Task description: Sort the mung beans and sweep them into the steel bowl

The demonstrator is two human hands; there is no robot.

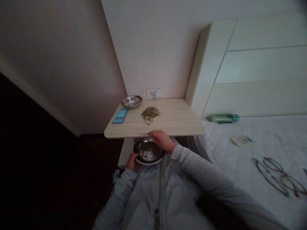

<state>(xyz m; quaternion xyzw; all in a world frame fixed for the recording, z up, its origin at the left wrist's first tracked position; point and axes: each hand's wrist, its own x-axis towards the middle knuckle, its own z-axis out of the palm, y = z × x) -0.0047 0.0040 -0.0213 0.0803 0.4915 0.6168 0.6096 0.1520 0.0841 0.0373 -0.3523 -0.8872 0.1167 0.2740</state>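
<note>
In the head view, the left hand [132, 162] grips a bowl [149, 163] at its eight o'clock rim. The right hand [163, 140], fingers outstretched by the tabletop's [177, 119] front edge, sits at two o'clock. Grains [150, 113] lie at the bowl's twelve o'clock; another bowl [130, 106] stands at their ten.
</note>
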